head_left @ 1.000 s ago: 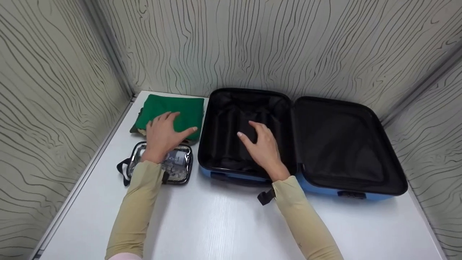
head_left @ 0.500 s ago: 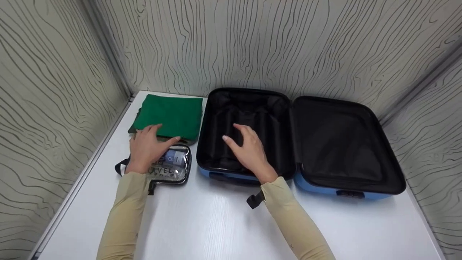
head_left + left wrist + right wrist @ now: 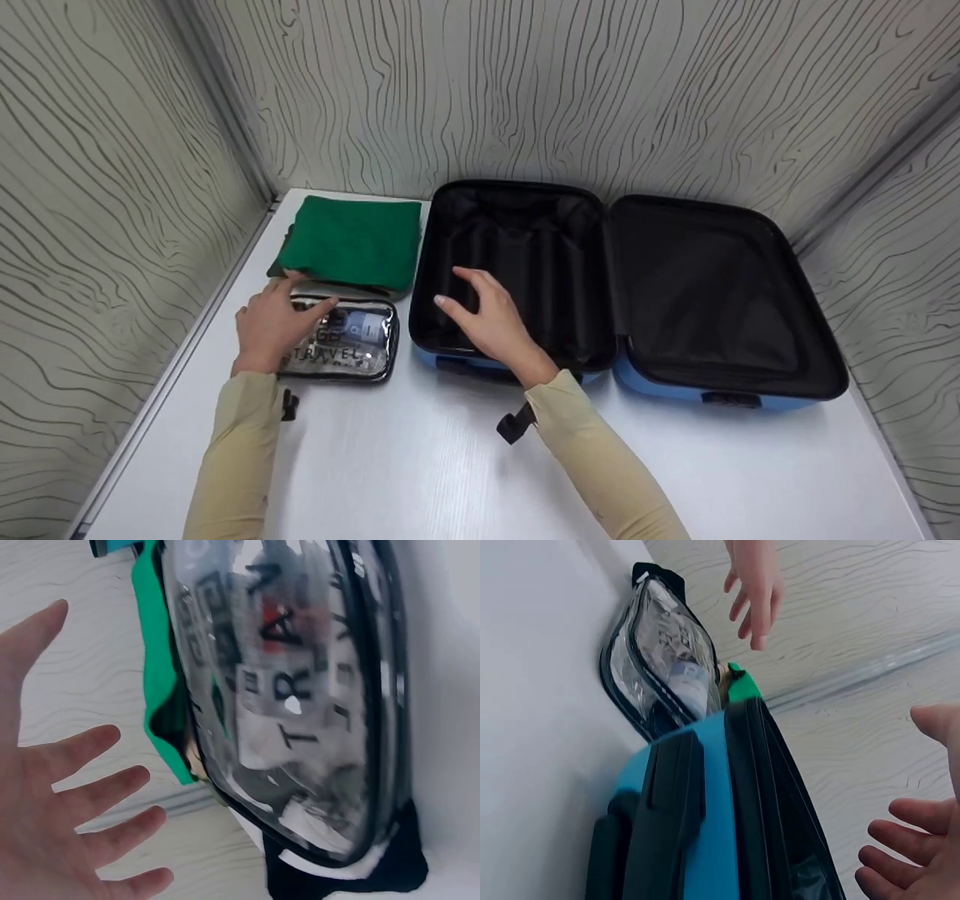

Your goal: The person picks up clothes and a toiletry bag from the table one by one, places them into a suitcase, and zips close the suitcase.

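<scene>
My left hand hovers over the left end of a clear toiletry bag with black edging and the word TRAVEL on it. In the left wrist view its fingers are spread and hold nothing, with the toiletry bag beside them. My right hand, thumb and fingers apart, is above the left half of an open blue suitcase with a black lining. The right wrist view shows that hand bare of any object, above the suitcase rim. Bottles show through the bag's clear front.
Folded green cloth lies on a small stack behind the toiletry bag. The suitcase's other half lies spread to the right. A white table carries everything, with wood-patterned walls at the back and sides.
Both hands have moved left and a little toward me; the left one came off the green cloth to the toiletry bag's left end. The suitcase and the bag stay where they were.
</scene>
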### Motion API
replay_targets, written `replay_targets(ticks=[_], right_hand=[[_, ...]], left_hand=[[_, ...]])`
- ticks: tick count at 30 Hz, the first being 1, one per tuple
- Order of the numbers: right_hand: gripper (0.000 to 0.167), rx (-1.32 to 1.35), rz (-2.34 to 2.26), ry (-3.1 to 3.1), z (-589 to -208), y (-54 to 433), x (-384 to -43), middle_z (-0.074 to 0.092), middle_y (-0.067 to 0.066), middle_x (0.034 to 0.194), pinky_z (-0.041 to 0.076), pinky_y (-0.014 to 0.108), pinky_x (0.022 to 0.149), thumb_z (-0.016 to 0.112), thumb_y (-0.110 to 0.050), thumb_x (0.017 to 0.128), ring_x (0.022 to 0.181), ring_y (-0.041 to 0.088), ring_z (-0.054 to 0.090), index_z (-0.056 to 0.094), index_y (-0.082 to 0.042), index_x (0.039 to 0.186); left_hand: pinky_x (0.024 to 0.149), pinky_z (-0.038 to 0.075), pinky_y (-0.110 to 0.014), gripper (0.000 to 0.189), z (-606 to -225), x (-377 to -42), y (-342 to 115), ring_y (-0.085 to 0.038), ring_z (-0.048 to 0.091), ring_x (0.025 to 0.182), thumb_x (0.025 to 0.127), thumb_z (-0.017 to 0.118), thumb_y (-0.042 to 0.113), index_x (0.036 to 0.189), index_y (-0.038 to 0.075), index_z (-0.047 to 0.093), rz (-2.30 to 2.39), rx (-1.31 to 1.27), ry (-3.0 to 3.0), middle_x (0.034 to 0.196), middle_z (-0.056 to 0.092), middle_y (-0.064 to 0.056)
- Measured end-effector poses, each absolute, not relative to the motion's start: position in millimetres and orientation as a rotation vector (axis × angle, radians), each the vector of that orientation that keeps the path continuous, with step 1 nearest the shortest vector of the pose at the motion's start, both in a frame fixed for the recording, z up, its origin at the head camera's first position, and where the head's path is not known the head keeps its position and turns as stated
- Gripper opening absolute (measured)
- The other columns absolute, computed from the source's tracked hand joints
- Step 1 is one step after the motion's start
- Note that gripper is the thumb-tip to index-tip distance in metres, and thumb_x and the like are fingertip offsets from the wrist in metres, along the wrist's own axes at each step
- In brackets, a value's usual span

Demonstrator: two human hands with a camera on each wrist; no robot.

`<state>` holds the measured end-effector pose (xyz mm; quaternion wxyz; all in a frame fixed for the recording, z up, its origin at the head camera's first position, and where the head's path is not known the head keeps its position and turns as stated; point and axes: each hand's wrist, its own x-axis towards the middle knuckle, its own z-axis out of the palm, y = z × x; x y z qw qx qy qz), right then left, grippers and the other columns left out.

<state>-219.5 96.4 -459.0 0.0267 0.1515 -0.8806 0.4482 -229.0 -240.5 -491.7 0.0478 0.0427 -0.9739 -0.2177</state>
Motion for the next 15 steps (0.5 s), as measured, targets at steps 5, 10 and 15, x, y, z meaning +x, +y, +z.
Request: replay_targets(ticks=[5,10,15], right_hand=[[0.065,0.519,1.431,-2.733,-456.2,80.7,-217.7,0.050,0.005,0.148,0.036,0.040,0.112,0.065,-0.047,0.099,0.138,0.022,0.044,0.050,-0.010,0.150],[0.063,0.586,1.485,-2.706,-455.4,68.4,-214.8,0.054,0.006,0.144,0.038,0.038,0.110,0.068,-0.041,0.098,0.134,0.020,0.048,0.051,-0.007,0.149],[0.061,0.622,1.520,-2.736,-452.8,53.6,-209.5,0.053,0.006,0.145,0.038,0.036,0.109,0.067,-0.039,0.099,0.135,0.020,0.048,0.051,-0.009,0.149]], left_hand=[[0.087,0.045,-0.067,0.090,-497.2,-226.1,-251.6,-0.055,0.057,0.108,0.090,0.061,0.069,0.148,0.002,0.050,-0.699,0.192,-2.963,0.139,0.051,-0.035],[0.087,0.048,-0.063,0.098,-501.5,-223.4,-259.4,-0.052,0.056,0.113,0.089,0.064,0.067,0.153,-0.002,0.039,-0.842,0.265,-2.969,0.144,0.046,-0.035],[0.091,0.046,-0.062,0.104,-508.3,-220.7,-269.3,-0.052,0.053,0.118,0.088,0.066,0.067,0.154,-0.007,0.035,-0.942,0.388,-2.951,0.146,0.043,-0.036]])
